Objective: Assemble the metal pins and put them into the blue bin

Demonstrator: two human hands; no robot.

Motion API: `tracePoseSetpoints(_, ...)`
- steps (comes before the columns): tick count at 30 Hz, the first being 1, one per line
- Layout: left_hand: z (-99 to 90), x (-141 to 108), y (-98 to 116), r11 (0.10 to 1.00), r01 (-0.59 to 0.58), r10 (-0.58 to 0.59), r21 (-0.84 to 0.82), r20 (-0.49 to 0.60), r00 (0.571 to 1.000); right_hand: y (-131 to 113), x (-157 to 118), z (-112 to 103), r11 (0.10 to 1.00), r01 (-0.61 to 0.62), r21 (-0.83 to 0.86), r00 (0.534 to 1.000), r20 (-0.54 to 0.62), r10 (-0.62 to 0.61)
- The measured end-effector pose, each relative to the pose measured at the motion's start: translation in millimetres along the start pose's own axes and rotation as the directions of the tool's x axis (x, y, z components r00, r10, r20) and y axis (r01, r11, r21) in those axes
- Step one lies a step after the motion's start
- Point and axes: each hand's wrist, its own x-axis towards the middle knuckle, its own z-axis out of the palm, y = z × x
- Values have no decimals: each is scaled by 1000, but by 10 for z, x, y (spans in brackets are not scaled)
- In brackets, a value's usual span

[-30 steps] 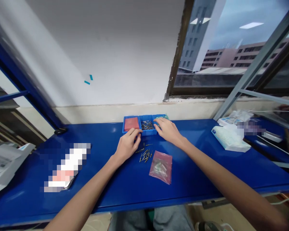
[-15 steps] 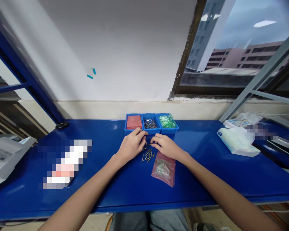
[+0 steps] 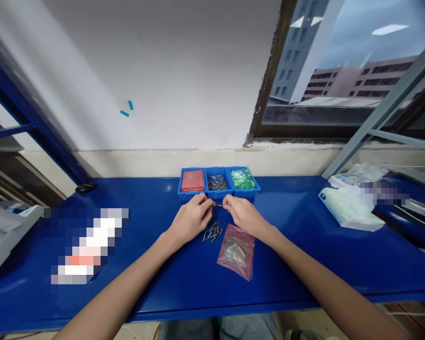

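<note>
My right hand (image 3: 244,213) is closed in a pinch around a thin brass-coloured screw (image 3: 220,205), which points left towards my other hand. My left hand (image 3: 193,215) is closed, its fingertips curled together; what they hold, if anything, is hidden. Below and between the hands lies a loose pile of similar screws (image 3: 213,230) on the blue table (image 3: 184,278). Just below my right hand is a flat pink plastic bag (image 3: 248,262) with clear packets and pale pieces showing through it.
Three joined blue bins stand behind my hands: pink bags (image 3: 192,181) fill the left one, loose screws (image 3: 217,183) the middle, green-clear packets (image 3: 241,179) the right. A tissue pack (image 3: 352,210) lies at the right, a white box (image 3: 12,236) at the left.
The hands have risen slightly off the pile, towards the bins. A screw now shows at my right fingertips. The whole view has shifted a little.
</note>
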Motion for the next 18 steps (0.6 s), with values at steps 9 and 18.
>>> tracePoseSetpoints(9, 59, 3, -82, 999, 8, -8, -36, -9, 1000, 57, -3, 102, 996, 65, -59, 997, -39, -67)
tracePoseSetpoints(18, 17, -5, -21, 1000, -24, 24, -18, 8, 1000, -44, 39, -30, 943, -93, 320, 993, -37, 110)
